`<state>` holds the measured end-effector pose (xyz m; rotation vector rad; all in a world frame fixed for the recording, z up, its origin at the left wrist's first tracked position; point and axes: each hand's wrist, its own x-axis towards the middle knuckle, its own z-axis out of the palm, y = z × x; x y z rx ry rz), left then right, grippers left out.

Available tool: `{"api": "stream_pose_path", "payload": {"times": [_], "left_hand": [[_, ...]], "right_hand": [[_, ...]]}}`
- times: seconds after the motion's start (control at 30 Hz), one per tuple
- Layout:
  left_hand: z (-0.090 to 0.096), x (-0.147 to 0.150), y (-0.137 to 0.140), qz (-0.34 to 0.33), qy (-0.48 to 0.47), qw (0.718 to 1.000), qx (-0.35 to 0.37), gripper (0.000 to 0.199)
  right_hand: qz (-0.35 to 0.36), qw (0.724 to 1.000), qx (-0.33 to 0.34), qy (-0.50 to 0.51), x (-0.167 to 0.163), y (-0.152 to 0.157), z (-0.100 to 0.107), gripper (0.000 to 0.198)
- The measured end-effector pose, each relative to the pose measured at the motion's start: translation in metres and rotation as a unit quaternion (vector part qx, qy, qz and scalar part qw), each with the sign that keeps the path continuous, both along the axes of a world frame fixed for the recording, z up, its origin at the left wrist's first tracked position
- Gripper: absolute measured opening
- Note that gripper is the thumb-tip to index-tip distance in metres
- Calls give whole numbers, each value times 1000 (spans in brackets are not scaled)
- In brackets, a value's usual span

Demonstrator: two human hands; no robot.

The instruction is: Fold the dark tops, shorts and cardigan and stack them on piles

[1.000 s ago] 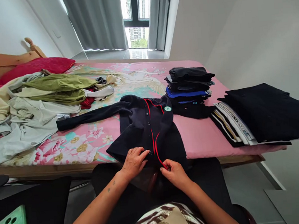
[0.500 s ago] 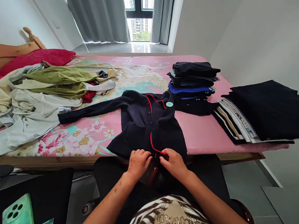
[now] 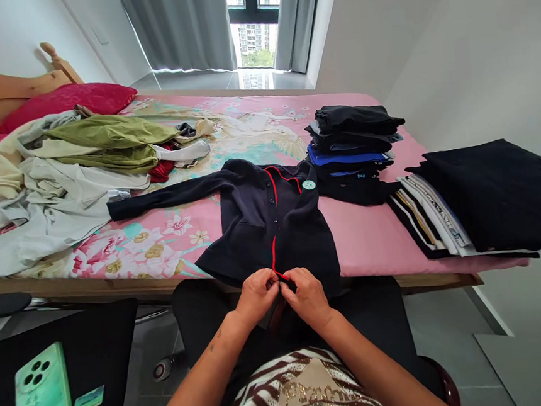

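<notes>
Navy cardigan (image 3: 247, 211), left hand (image 3: 258, 295) and right hand (image 3: 308, 296) pinching its red-trimmed edge (image 3: 273, 253), round badge (image 3: 309, 185) way too tiny to read

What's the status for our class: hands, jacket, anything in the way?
Left hand, right hand: close together, pinching jacket at front hem. Jacket: mostly spread on bed, one sleeve stretched toward loose clothes. No obstruction seen at hands.

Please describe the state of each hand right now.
Left hand: closed, pinching the dark jacket near its hem.
Right hand: closed, pinching the dark jacket's red-trimmed edge.
</notes>
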<state>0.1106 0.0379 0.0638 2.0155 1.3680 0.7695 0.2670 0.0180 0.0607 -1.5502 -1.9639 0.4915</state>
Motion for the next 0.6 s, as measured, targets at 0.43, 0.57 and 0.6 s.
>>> {"api": "stream_pose_path", "payload": {"times": [0.43, 0.57, 0.6], "left_hand": [[-2, -4, 1, -16, -54, 998, -13, 10], [-2, -7, -1, -7, -80, 996, -38, 10], [-2, -7, -1, -5, -89, 995, -45, 10]], "right_hand": [[36, 996, -56, 61, 6, 2, 10, 17], [62, 976, -151, 144, 13, 10, 9, 34], [62, 971, -165, 159, 13, 12, 8, 34]]}}
